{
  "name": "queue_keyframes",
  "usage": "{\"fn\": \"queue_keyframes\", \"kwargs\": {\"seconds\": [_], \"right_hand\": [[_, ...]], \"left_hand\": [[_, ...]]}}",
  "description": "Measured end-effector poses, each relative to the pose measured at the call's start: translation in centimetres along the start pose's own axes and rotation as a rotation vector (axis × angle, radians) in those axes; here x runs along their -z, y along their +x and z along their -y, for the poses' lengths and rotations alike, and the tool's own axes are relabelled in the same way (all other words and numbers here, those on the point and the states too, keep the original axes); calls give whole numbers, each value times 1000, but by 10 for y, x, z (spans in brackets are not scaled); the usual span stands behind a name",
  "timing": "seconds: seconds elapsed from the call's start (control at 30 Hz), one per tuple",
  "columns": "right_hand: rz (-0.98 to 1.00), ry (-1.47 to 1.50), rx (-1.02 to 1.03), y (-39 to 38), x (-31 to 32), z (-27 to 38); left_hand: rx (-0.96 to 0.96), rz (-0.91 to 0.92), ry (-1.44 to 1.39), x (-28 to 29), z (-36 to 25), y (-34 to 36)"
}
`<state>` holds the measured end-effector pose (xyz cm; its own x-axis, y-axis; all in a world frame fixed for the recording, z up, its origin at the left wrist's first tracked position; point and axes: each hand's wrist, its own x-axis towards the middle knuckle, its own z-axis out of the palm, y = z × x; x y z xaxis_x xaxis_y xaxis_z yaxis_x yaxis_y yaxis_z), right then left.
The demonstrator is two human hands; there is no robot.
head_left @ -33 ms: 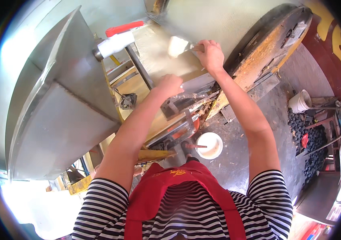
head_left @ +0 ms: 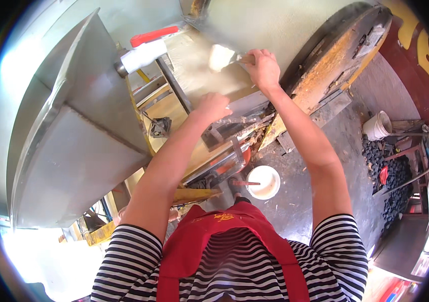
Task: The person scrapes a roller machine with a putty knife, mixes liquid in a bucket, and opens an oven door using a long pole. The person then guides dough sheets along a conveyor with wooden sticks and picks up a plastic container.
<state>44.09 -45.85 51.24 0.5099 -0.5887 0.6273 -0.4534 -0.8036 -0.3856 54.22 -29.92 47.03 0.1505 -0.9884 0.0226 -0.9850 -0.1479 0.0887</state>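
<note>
A pale-bladed scraper (head_left: 223, 57) lies flat against the greyish sheet (head_left: 194, 70) on the machine's surface, its handle gripped in the right hand (head_left: 263, 68), fingers closed round it. The left hand (head_left: 213, 107) presses down nearer the body, fingers curled on the sheet's metal edge. Beside the sheet sits a white roller (head_left: 143, 54) with a red handle (head_left: 154, 35). Below, on the floor, stands a white bowl (head_left: 263, 182).

Brush (head_left: 220, 57) handle inside right hand (head_left: 263, 68); bristles blurred white.
</note>
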Motion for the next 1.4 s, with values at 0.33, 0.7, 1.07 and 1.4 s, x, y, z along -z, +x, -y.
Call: {"fn": "queue_keyframes", "kwargs": {"seconds": [0.33, 0.7, 1.07, 1.4], "right_hand": [[-137, 39, 48, -6, 2, 6], [-104, -87, 170, -36, 25, 14], [-22, -129, 131, -83, 41, 7], [-150, -25, 120, -82, 16, 17]], "left_hand": [[238, -720, -99, 9, 23, 6], [323, -417, -1259, 55, -47, -137], [423, -530, -1202, 38, -40, -198], [493, -584, -1466, 48, -30, -128]]}}
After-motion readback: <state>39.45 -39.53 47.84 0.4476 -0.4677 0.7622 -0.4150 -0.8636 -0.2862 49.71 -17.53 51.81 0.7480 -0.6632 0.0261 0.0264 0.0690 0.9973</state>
